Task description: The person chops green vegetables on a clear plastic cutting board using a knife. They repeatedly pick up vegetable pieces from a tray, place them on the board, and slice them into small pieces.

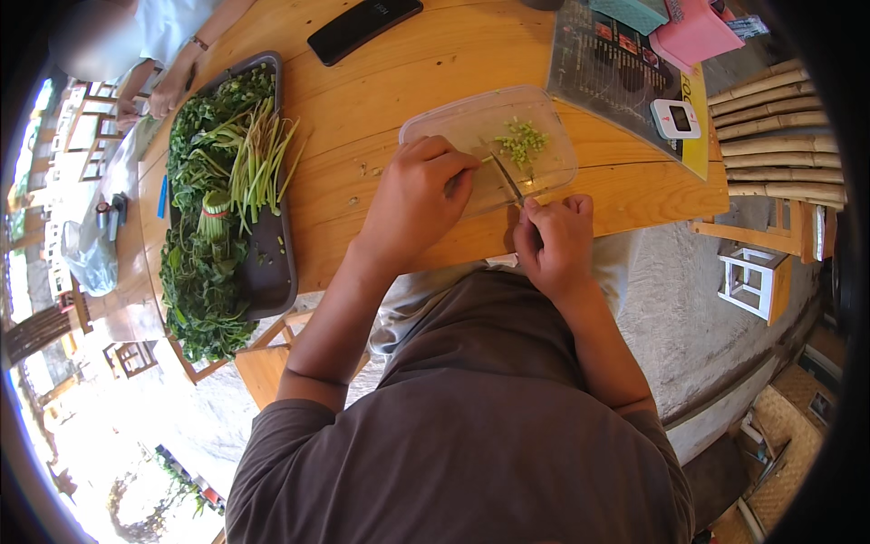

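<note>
In my right hand (554, 238) is a small knife (506, 177), its blade slanting up and left over a clear plastic lid (448, 126) that serves as a cutting surface. My left hand (421, 194) is over the lid's left part, thumb and fingertips pinched together. A short piece of green stem (486, 159) sticks out from those fingertips, close to the blade. Right of the blade lies a small heap of chopped green stems (523, 141) on the lid. Whatever more of the stem there is stays hidden behind my left fingers.
A dark tray (272, 272) of leafy greens (211, 285) and loose stalks (262, 163) stands at left. A phone (363, 27), a printed menu (612, 75), a white device (675, 119) and a pink container (693, 34) lie farther back. Another person's hands (163, 95) are at upper left.
</note>
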The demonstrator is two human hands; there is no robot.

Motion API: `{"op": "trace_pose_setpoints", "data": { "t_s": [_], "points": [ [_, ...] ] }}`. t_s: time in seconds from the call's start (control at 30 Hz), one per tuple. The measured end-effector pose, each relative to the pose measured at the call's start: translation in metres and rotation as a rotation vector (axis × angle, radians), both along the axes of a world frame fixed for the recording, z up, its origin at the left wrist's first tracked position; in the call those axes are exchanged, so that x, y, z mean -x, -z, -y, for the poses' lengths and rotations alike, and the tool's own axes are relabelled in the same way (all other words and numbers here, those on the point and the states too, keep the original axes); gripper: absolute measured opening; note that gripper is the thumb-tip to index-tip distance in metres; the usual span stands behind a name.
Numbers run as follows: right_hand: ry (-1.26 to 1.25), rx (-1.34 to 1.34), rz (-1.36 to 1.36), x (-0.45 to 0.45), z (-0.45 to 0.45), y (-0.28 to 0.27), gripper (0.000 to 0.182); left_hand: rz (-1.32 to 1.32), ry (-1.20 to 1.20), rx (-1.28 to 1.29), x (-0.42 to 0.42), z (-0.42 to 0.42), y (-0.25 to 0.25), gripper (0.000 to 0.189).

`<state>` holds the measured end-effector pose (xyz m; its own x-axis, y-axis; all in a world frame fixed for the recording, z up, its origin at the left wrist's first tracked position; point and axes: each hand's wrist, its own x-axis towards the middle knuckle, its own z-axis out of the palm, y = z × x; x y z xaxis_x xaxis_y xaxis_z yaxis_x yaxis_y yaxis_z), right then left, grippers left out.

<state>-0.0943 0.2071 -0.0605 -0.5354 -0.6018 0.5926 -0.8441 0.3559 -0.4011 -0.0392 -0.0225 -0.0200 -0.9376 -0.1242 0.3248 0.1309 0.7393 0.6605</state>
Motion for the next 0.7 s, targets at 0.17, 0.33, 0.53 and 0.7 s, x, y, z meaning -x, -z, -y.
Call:
{"op": "trace_pose_setpoints", "data": {
  "t_s": [0.17, 0.33, 0.53, 0.7],
  "points": [
    [-0.015, -0.050, -0.017, 0.000, 0.007, -0.012, 0.033, 0.027, 0.008, 0.008, 0.001, -0.001, -0.002, 0.015],
    [0.066, -0.033, 0.029, -0.001, 0.011, -0.003, 0.033, 0.002, 0.009, -0.031, 0.001, 0.000, 0.001, 0.015],
    [0.008, 0.042, 0.013, 0.000, 0.004, 0.002, 0.031, -0.026, -0.007, 0.001, 0.000, -0.001, 0.004, 0.015],
    [-0.002, -0.018, 0.014, -0.002, 0.004, -0.004, 0.030, -0.022, -0.004, 0.006, 0.001, -0.001, 0.005, 0.015]
  ]
}}
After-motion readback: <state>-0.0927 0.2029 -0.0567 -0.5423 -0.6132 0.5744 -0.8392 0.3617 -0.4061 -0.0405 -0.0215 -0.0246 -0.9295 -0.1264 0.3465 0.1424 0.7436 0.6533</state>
